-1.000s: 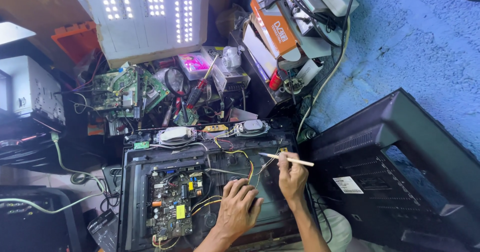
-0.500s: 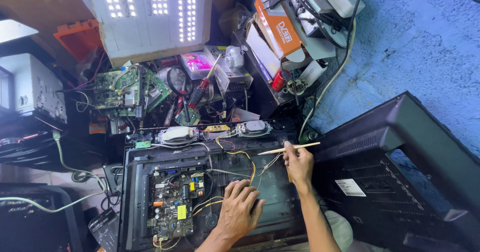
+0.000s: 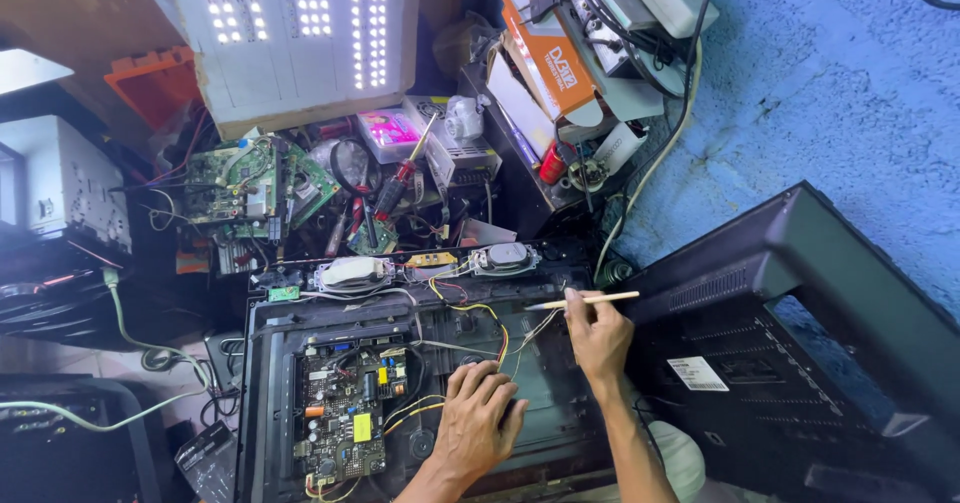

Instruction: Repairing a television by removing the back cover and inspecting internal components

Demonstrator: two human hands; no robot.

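A lit LED panel (image 3: 300,23) leans at the back above loose green circuit boards (image 3: 250,183), a red-handled screwdriver (image 3: 400,178) and tangled wires. To the right stands an orange and white carton (image 3: 545,58) against a blue wall (image 3: 830,93), and a detached black back cover (image 3: 800,363) lies lower right.

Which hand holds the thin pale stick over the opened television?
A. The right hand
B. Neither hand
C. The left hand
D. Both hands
A: the right hand pinches the stick, while the left hand lies flat on the television back.
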